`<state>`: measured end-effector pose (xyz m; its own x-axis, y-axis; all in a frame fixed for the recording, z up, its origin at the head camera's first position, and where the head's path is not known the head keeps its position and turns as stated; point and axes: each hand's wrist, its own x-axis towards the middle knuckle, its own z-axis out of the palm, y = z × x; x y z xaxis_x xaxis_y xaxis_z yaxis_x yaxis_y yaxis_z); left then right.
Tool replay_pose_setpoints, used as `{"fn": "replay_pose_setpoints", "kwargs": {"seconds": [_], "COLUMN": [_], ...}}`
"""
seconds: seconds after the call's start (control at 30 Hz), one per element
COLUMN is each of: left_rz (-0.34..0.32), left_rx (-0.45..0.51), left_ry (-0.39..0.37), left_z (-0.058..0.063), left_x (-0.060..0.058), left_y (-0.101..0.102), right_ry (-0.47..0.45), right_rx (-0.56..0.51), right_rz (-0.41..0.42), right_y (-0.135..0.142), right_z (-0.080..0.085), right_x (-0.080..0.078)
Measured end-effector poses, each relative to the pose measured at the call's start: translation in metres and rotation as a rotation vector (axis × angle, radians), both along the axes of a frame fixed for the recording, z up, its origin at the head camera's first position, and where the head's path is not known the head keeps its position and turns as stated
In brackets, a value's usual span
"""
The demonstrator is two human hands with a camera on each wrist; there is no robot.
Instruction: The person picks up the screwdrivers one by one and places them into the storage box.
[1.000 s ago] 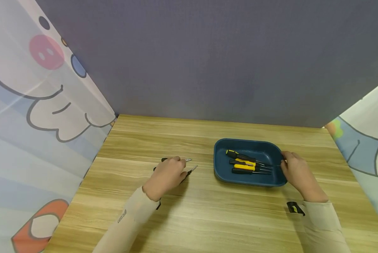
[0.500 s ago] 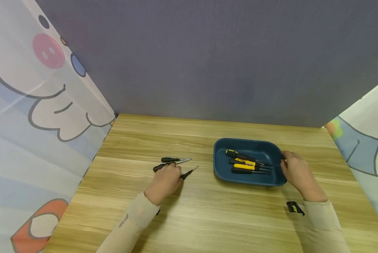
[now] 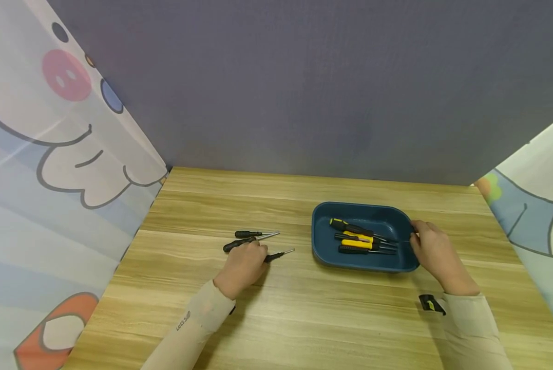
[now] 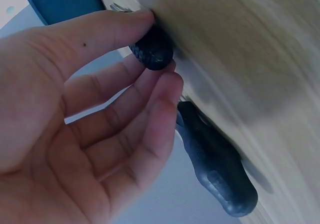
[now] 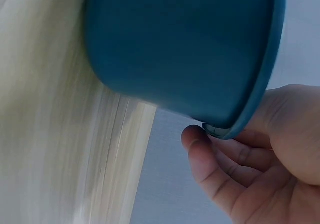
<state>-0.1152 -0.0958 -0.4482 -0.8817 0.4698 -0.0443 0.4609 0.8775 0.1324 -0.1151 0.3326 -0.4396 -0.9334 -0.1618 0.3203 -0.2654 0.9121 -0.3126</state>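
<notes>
My left hand (image 3: pixel 241 267) pinches the handle of a small black screwdriver (image 3: pixel 274 256) between thumb and fingertips, its thin shaft pointing right, low over the table. In the left wrist view the butt of its ridged handle shows at the fingertips. Just beyond the hand lie two more screwdrivers: a short black one (image 3: pixel 247 234) and a bigger black-handled one (image 3: pixel 233 244), whose bulbous handle also fills the lower right of the left wrist view. My right hand (image 3: pixel 435 254) grips the right end of the blue plastic tray (image 3: pixel 323 234), with fingers at its rim.
Inside the tray several screwdrivers lie side by side, among them a yellow-handled one (image 3: pixel 357 244) and a black-and-yellow one (image 3: pixel 347 226). The wood-grain table (image 3: pixel 304 318) meets a grey panel (image 3: pixel 304 103) behind, with printed cartoon curtains (image 3: pixel 36 221) at the sides.
My left hand has drawn back towards me from the two farther screwdrivers and taken hold of the near one, whose tip has swung to point more to the right. My right hand stays put.
</notes>
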Motion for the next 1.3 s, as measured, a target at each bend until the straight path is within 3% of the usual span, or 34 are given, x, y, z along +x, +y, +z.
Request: {"fn": "replay_pose_setpoints", "kwargs": {"seconds": [0.37, 0.53, 0.7, 0.97, 1.13, 1.3], "left_rz": [-0.052, -0.112, -0.160, -0.219, -0.244, -0.311], "left_rx": [0.031, 0.004, -0.011, -0.053, -0.057, -0.056], "left_ry": [0.017, 0.099, 0.164, 0.171, 0.135, 0.112], "left_z": [0.002, 0.017, 0.036, 0.062, 0.078, 0.092], "left_x": [-0.002, -0.007, -0.020, -0.035, -0.045, -0.055], "left_y": [-0.003, -0.003, 0.005, 0.032, 0.057, 0.087], "right_ry": [-0.024, -0.032, -0.034, -0.023, -0.028, -0.040], "right_rx": [-0.006, -0.006, -0.007, -0.006, -0.008, -0.009], "right_rz": [-0.013, -0.021, -0.025, -0.029, -0.031, -0.033], "right_y": [-0.001, -0.001, 0.000, -0.001, -0.001, -0.001], "right_z": [0.001, 0.001, 0.000, 0.000, 0.000, 0.001], "right_x": [0.001, 0.001, 0.001, 0.000, 0.000, 0.000]}}
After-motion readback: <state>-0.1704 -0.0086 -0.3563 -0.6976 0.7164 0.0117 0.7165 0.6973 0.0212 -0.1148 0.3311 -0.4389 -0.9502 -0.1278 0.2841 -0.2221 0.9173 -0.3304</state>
